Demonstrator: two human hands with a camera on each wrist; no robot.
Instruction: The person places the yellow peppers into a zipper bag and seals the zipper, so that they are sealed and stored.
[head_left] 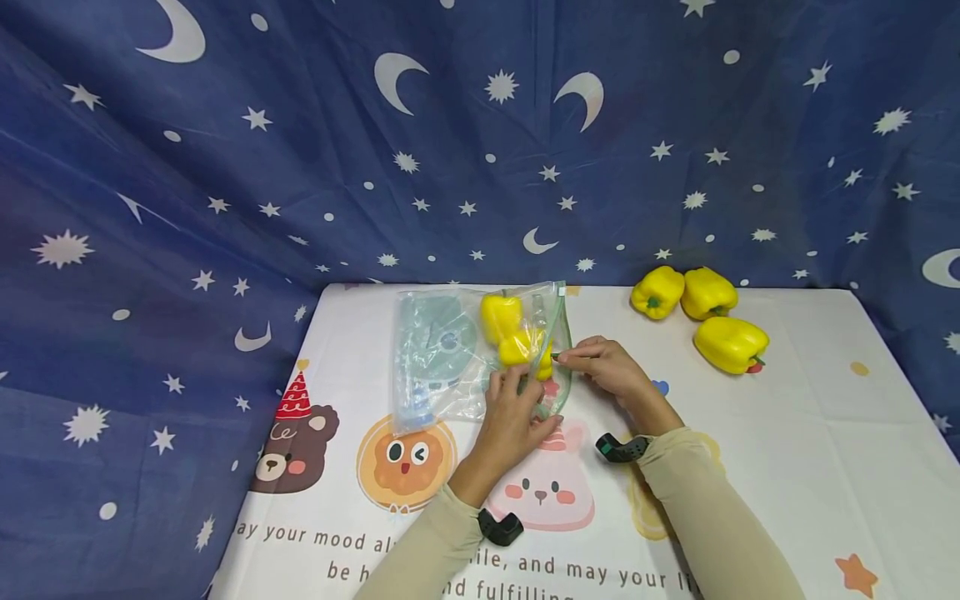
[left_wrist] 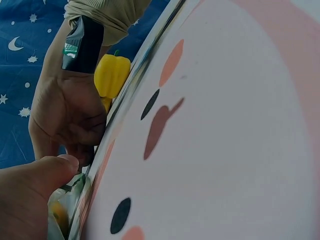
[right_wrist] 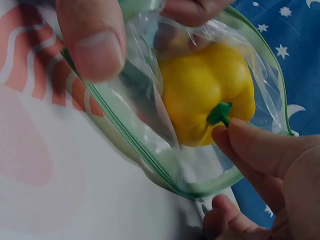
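A clear plastic zip bag (head_left: 468,392) with a green-edged mouth lies on its side, its opening facing right. By its stem, my right hand (head_left: 611,368) pinches a yellow bell pepper (right_wrist: 200,85) that sits in the bag's mouth; the green stem (right_wrist: 219,114) points outward between thumb and forefinger. At the mouth, my left hand (head_left: 512,421) holds the bag's rim with bent fingers, the thumb spread toward the near edge. Deeper inside the bag is another yellow bell pepper (head_left: 500,317). How many peppers the bag holds is hard to tell through the creased plastic.
Three more yellow bell peppers (head_left: 657,292) stand together at the back right of the table. A white cloth (head_left: 817,475) with cartoon prints covers the tabletop. Behind and to the left hangs a dark blue curtain (head_left: 450,142) with moons and stars.
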